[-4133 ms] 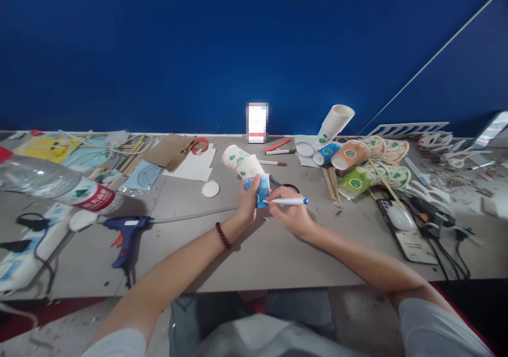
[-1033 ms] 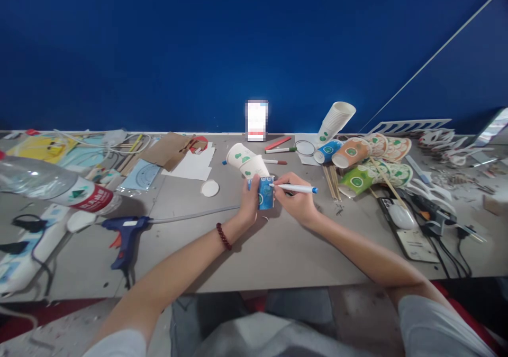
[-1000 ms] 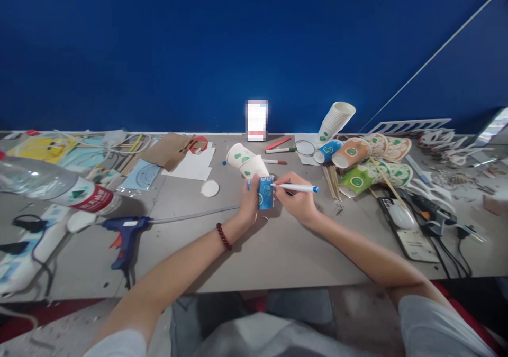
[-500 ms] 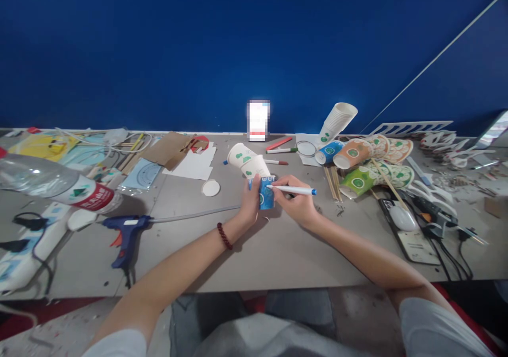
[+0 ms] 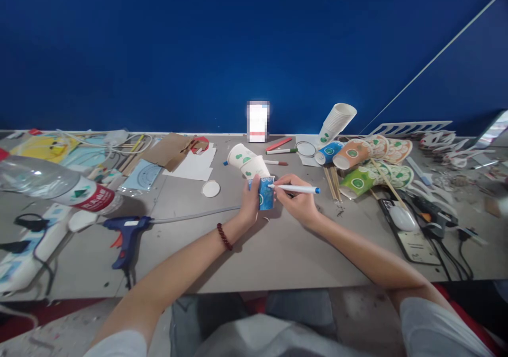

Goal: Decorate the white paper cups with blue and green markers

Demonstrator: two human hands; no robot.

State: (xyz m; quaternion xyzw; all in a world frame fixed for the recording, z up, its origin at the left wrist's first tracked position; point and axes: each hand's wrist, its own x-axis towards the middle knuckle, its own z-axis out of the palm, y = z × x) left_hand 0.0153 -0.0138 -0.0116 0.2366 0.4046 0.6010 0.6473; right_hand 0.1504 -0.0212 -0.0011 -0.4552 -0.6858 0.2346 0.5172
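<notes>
My left hand (image 5: 250, 204) is wrapped round a small blue paper cup (image 5: 266, 195), held up over the middle of the table. Between the thumb and fingers of my right hand (image 5: 297, 202) is a white marker (image 5: 297, 189) with a blue end. Its tip meets or nearly meets the cup's patterned side; I cannot tell which. Just behind the cup are two white paper cups with green prints, the nearer white cup (image 5: 256, 167) tilted against the farther cup (image 5: 237, 156). A white paper disc (image 5: 210, 189) lies to the left of my left hand.
A blue glue gun (image 5: 129, 235) and a large bottle (image 5: 59, 185) lie on the left. Brown cardboard (image 5: 169, 150) is farther back. To the right are a stack of white cups (image 5: 337, 121), coloured cups (image 5: 359, 181), wooden sticks (image 5: 332, 183) and a computer mouse (image 5: 402, 218). A lit phone (image 5: 257, 121) stands against the wall.
The marker and my right hand have shifted slightly to the right along the cup. My left hand and the blue cup stay nearly still.
</notes>
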